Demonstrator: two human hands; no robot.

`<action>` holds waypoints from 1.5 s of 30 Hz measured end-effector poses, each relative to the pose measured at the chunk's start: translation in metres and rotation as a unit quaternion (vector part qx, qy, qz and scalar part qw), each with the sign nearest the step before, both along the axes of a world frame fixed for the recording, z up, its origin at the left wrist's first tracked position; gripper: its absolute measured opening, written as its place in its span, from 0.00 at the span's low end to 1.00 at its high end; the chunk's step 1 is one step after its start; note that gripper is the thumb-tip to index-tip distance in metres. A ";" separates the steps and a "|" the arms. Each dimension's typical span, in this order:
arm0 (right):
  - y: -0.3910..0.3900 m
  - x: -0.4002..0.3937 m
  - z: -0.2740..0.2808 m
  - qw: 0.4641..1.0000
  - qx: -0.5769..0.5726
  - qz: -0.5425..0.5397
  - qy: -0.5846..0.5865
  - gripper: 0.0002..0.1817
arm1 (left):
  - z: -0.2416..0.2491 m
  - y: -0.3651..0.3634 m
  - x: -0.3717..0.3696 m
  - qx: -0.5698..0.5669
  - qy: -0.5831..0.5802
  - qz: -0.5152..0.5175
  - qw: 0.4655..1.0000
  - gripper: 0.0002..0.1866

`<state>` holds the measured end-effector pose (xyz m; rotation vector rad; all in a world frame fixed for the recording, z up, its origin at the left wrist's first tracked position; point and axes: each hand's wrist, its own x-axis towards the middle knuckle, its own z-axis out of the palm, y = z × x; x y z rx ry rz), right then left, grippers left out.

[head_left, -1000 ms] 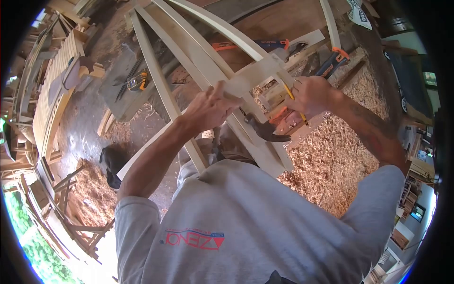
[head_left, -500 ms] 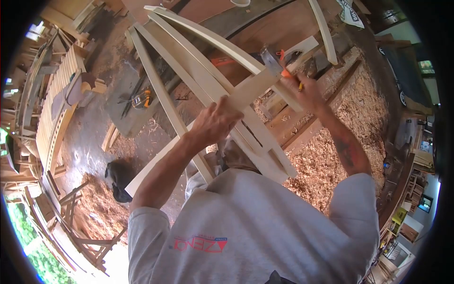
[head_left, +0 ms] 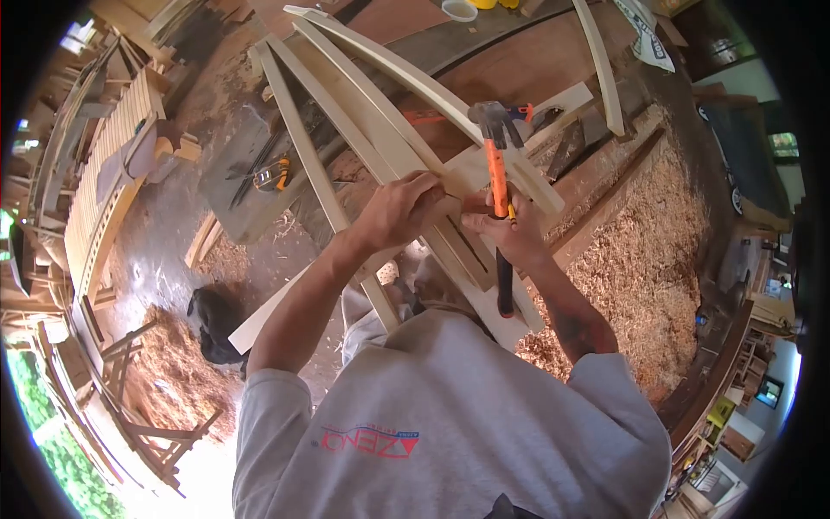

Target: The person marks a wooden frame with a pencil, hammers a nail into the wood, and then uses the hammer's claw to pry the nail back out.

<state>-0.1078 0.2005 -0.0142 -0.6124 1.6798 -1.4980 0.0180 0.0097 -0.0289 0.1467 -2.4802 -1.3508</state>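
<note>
My right hand (head_left: 510, 233) is closed around the orange handle of a claw hammer (head_left: 496, 169). Its dark head points away from me and its black grip end hangs toward my body. A small yellow item shows beside those fingers, too small to name. My left hand (head_left: 402, 209) is closed, fingertips pinched together over a wooden frame, close to the right fingertips; what they hold, if anything, I cannot make out. Beneath both hands lies the pale cross board (head_left: 467, 170), across long wooden slats (head_left: 298, 156) that converge at the far end.
A tape measure (head_left: 272, 176) lies on a dark sheet to the left. Wood shavings (head_left: 640, 268) are heaped on the right. A curved wooden piece (head_left: 599, 65) lies at the far right, near a white bag (head_left: 644, 35). A slatted wooden piece (head_left: 108, 208) stands left.
My right hand has come inward with the hammer, which now stands more along my line of view. My left hand has shifted slightly and its fingers have drawn into a pinch.
</note>
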 end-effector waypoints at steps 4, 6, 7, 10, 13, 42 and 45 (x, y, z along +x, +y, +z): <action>-0.010 0.001 -0.017 0.999 -0.002 -0.039 0.019 0.15 | -0.004 -0.007 0.000 0.010 -0.033 -0.027 0.999 0.08; -0.011 -0.001 -0.020 0.999 -0.002 -0.039 0.023 0.14 | -0.006 -0.005 -0.002 0.020 -0.026 -0.028 0.999 0.08; -0.011 -0.001 -0.022 0.999 0.000 -0.044 0.024 0.13 | -0.008 -0.002 -0.002 -0.009 -0.003 -0.021 1.000 0.08; -0.007 0.001 -0.024 0.998 -0.014 -0.065 -0.003 0.12 | -0.002 0.011 0.001 -0.093 -0.005 -0.001 0.996 0.08; -0.003 0.000 -0.027 0.996 -0.053 -0.070 -0.018 0.12 | 0.001 0.016 -0.003 -0.285 0.053 0.043 0.956 0.09; 0.009 0.051 -0.053 0.975 -0.099 -0.173 -0.099 0.09 | 0.020 0.039 0.011 -0.190 -0.199 -0.057 0.960 0.07; 0.009 0.055 -0.051 0.966 -0.135 -0.177 -0.131 0.09 | 0.028 0.015 0.008 0.280 -0.345 -0.166 0.880 0.14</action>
